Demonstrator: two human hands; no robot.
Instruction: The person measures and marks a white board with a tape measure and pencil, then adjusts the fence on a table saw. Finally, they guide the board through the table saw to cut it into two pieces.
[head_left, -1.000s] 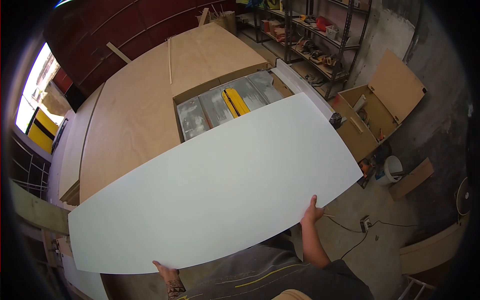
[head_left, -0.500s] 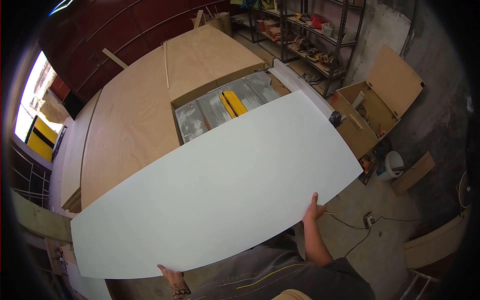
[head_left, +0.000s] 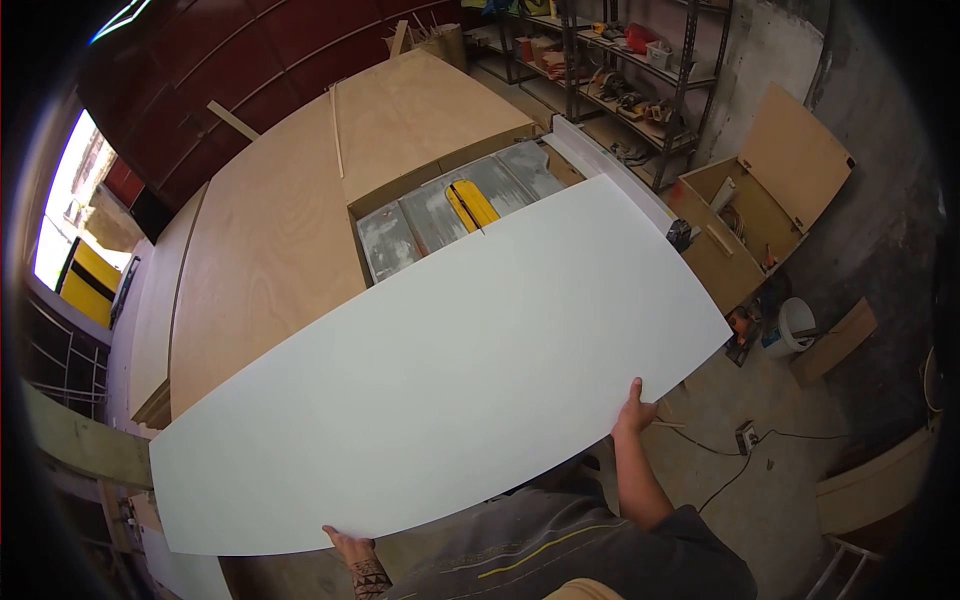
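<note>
both hands, left hand [head_left: 347,543] and right hand [head_left: 633,413], grip the near edge of the large plain white panel [head_left: 440,370].

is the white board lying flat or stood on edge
Flat: the board lies broad face up over the saw table, with the left hand and right hand gripping its near edge.

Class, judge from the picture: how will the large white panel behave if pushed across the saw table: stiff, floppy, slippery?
Probably fairly stiff: the white panel shows no clear sag, though the left hand and right hand grip only its near edge. Its smooth face likely slides easily over the saw top. Being so wide, it may swing.
</note>
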